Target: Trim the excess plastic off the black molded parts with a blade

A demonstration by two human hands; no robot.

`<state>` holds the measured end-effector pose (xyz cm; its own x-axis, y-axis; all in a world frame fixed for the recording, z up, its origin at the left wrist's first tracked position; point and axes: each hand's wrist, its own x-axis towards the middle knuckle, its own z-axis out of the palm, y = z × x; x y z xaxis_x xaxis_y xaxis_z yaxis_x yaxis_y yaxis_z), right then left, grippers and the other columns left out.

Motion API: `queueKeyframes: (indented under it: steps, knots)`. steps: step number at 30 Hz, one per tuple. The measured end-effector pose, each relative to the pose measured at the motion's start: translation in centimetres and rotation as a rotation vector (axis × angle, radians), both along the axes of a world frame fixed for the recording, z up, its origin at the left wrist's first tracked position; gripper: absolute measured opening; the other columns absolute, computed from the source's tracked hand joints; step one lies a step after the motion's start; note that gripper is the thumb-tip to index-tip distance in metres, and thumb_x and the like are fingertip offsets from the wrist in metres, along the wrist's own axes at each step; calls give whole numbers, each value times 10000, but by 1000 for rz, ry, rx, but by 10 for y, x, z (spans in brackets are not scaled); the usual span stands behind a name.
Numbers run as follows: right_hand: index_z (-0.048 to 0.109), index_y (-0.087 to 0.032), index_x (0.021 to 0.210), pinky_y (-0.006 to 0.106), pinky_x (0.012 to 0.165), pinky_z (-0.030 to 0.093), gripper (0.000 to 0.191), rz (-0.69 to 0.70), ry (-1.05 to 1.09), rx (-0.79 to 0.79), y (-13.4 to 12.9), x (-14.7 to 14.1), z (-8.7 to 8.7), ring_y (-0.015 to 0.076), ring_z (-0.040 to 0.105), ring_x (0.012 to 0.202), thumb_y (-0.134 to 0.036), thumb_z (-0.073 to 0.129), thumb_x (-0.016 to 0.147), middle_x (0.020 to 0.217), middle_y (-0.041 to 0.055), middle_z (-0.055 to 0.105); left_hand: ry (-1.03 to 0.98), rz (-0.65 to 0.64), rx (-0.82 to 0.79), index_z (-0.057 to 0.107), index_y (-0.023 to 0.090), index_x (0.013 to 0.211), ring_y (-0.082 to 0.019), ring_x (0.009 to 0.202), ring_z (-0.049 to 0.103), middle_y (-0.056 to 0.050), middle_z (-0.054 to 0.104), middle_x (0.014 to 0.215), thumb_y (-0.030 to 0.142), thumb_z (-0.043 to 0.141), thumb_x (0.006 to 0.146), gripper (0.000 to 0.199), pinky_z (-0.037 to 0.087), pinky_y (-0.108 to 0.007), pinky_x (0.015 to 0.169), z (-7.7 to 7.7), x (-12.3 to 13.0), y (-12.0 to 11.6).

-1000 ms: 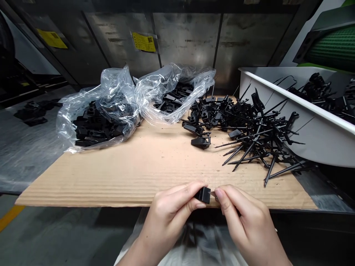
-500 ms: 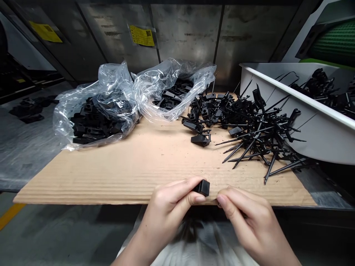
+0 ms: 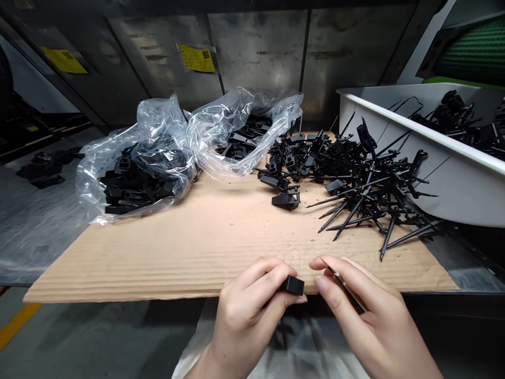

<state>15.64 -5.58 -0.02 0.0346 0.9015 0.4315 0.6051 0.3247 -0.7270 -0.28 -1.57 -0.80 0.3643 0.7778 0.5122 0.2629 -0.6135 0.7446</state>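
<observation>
My left hand pinches a small black plastic block between thumb and fingers, its square end facing right. Just to the right, my right hand is closed on a thin, dark metal blade-like tool, which lies along the palm with its tip between thumb and forefinger. A narrow gap separates the tool from the block. Both hands are at the front edge of the cardboard sheet. Most of the block is hidden by the left fingers.
Two clear plastic bags hold black parts at the back left. A heap of black parts with long thin sprues spreads over the right of the cardboard. Beyond it stands a grey bin with more parts. Metal panels close off the back.
My left hand has shifted slightly right and down, turning the block. The right thumb and forefinger have spread somewhat, and more of the blade-like tool shows. The camera view has tilted a little.
</observation>
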Motion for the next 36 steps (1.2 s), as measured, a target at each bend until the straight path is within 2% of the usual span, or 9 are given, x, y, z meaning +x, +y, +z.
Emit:
queueKeyframes:
  steps: [2, 4, 8, 12, 16, 18, 23, 31, 36]
  knots:
    - [603, -228, 851, 158, 527, 479, 79, 39, 37, -83, 4, -4, 2, 102, 603, 601, -221, 525, 842, 722, -14, 634, 12, -17, 25, 638, 153, 866, -132, 732, 637, -33, 647, 804, 32, 595, 783, 152, 494, -156, 669, 2, 1, 1]
    - [597, -210, 769, 172, 508, 468, 108, 82, 78, -193, 8, -8, 4, 101, 567, 554, -248, 524, 840, 641, -24, 591, 18, -29, 34, 631, 158, 870, -130, 737, 635, -28, 645, 803, 30, 585, 790, 158, 493, -151, 663, 4, 1, 2]
    - [570, -197, 711, 178, 528, 474, 185, 67, 172, -309, 13, -13, 4, 117, 599, 604, -245, 474, 862, 647, -11, 609, 8, -44, 41, 626, 157, 833, -132, 719, 630, -20, 641, 776, 62, 614, 784, 108, 495, -150, 655, 7, 1, 4]
    - [594, -200, 864, 177, 583, 500, 158, -8, 14, -165, 9, -6, 5, 128, 643, 674, -246, 444, 881, 740, 9, 654, 10, -55, 5, 640, 152, 805, -141, 723, 636, -25, 652, 770, 65, 637, 771, 93, 492, -160, 667, 8, 0, 3]
    - [528, -175, 1189, 193, 624, 535, 340, -19, -343, -22, -3, 5, 2, 163, 661, 815, -301, 373, 915, 922, 74, 661, 6, -38, -46, 644, 134, 787, -130, 701, 629, -26, 646, 760, 74, 665, 752, 73, 480, -152, 655, 6, -1, 2]
    - [545, -172, 1167, 185, 611, 532, 312, 16, -364, 17, -9, 8, -1, 157, 659, 785, -259, 391, 910, 866, 67, 658, 4, -35, -47, 646, 129, 791, -125, 700, 627, -25, 645, 759, 73, 667, 751, 72, 476, -145, 653, 5, -1, 2]
    - [580, -191, 1031, 201, 612, 506, 218, 118, -169, 6, -13, 7, -7, 124, 610, 688, -107, 502, 846, 747, 18, 594, 18, -23, -10, 647, 112, 792, -119, 702, 631, -32, 650, 752, 67, 645, 770, 50, 475, -138, 661, 4, 2, 1]
    - [589, -168, 1022, 209, 598, 494, 235, 123, -129, 54, -9, 4, -9, 118, 590, 658, -62, 526, 821, 743, 27, 613, 58, -7, 86, 621, 106, 831, -125, 677, 634, -41, 648, 751, 80, 599, 813, 38, 486, -161, 632, 1, 1, 2]
    - [596, -156, 999, 207, 576, 488, 210, 126, -144, 66, -9, 6, -10, 113, 587, 632, -67, 525, 823, 723, 27, 613, 70, 20, 131, 612, 98, 884, -124, 715, 643, -50, 654, 800, 73, 610, 806, 82, 503, -160, 687, -3, 0, -1]
